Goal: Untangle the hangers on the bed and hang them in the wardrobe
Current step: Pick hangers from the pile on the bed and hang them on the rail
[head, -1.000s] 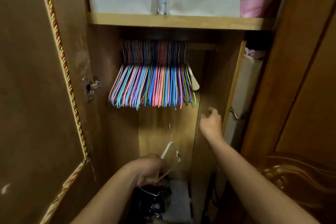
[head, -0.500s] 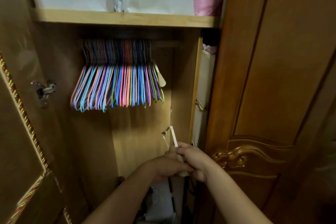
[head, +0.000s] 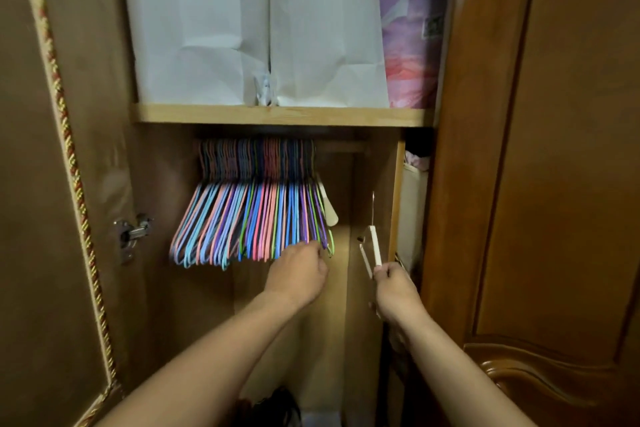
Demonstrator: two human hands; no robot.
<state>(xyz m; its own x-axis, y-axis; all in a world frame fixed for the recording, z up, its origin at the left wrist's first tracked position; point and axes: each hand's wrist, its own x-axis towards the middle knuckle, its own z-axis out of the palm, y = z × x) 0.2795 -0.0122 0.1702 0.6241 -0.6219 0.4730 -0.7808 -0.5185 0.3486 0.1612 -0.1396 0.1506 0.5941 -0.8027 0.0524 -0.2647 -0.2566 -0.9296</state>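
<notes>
Hanger [head: 373, 246] now in right hand [head: 394, 291] only, left hand [head: 300, 270] moved to hung hangers [head: 252, 215]

No legible text anywhere. Small dark label on pink-purple bag [head: 412, 31], above shelf [head: 277, 114] at right end, too blurred to read.

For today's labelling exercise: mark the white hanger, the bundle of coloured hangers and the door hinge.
white hanger [head: 375, 246]: head view, on its white bar.
coloured hangers [head: 249, 218]: head view, mid-bundle.
door hinge [head: 131, 236]: head view, its metal body.
</notes>
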